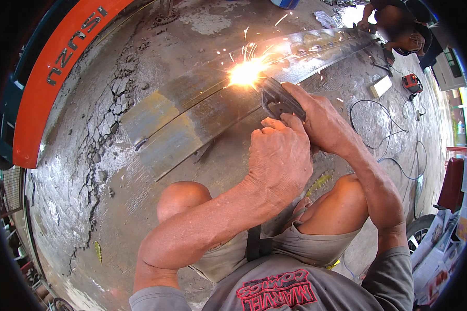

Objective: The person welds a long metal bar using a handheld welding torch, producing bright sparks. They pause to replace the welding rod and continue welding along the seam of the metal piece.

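Note:
My right hand [316,116] grips a dark hand tool [284,102] just above my left hand. My left hand [279,150] is curled at the tool's lower end, its fingertips partly hidden. Beyond the tool, a glare with flying sparks [246,72] sits on long steel plates [166,136] lying diagonally on the concrete, a narrow seam along them. The glare hides the tool's tip and that part of the seam. My bare knees show below my forearms.
Another person [403,36] crouches at the plates' far end. A red machine [411,84], white block [381,86] and looped cables [379,102] lie to the right. An orange panel [39,119] borders the left, beside cracked concrete [109,106]. A blue drum [284,3] is at the back.

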### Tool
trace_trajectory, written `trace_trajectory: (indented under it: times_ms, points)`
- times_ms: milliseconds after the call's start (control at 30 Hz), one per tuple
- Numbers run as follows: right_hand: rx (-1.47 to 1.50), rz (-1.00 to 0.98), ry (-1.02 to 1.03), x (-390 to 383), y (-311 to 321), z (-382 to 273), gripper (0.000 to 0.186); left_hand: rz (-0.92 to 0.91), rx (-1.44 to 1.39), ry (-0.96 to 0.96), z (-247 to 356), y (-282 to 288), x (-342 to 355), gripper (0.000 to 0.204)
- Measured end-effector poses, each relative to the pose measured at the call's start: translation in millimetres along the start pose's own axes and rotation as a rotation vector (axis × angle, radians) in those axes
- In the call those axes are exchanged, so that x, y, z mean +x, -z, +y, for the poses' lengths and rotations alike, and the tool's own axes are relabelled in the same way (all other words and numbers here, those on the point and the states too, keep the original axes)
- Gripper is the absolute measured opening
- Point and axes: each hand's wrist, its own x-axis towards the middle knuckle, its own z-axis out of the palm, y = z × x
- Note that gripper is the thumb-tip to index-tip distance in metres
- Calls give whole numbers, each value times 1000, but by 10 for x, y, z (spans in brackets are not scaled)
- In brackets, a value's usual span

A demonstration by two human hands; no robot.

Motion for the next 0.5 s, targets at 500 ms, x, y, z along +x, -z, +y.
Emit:
trace_trajectory:
  times_ms: [500]
  points:
    - [100,755,-69,-411,797,614,69,390,-169,-488,310,-1,-20,78]
